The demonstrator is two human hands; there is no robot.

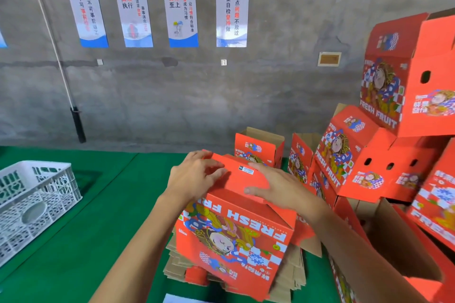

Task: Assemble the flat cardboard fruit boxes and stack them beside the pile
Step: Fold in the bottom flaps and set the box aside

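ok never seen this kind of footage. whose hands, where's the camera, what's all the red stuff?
There is no machine here. It is one picture from a wide-angle camera worn on a person's head, looking forward and down, so both arms reach in from the bottom edge.

The left hand and right hand lie with fingers fairly straight on the top flaps of a red fruit box printed FRESH FRUIT, apparently pressing them closed. That box sits on a pile of flat cardboard blanks on the green floor.

To the right is a leaning stack of finished boxes. A white plastic crate stands at left, and posters hang on the concrete wall.
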